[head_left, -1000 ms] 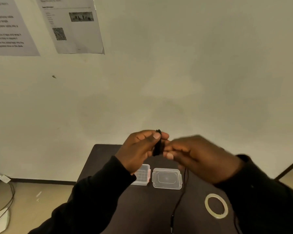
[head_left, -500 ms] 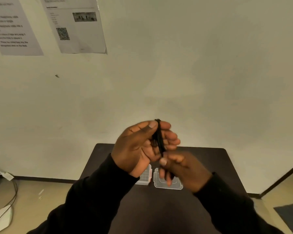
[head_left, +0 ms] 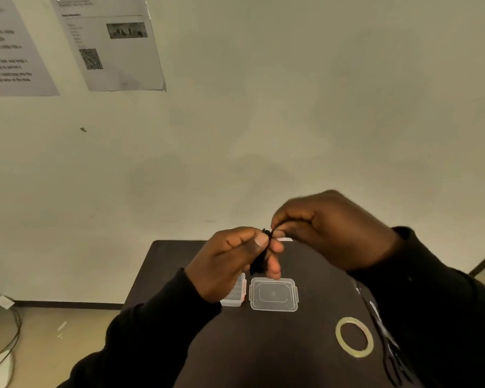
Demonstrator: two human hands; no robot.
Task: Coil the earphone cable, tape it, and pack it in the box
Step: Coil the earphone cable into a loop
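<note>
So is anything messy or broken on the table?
Nothing looks broken or spilled. Both hands, left and right, hold the black earphone cable above the dark table. The clear box lies open and flat, and the tape roll lies flat nearby.

Two printed sheets (head_left: 115, 46) hang on the wall (head_left: 291, 107) above a dark table (head_left: 263, 345).

Desk (head_left: 263, 345): I see a dark, matt, smooth top.
Box (head_left: 235, 296): clear, glossy plastic.
Lid (head_left: 273, 294): the same clear plastic, smooth.
Tape roll (head_left: 354, 337): translucent, slightly shiny ring.
Cable (head_left: 259, 261): black, matt.
Sleeves (head_left: 151, 331): black, matt cloth.
Wall sheets (head_left: 115, 43): printed paper.
</note>
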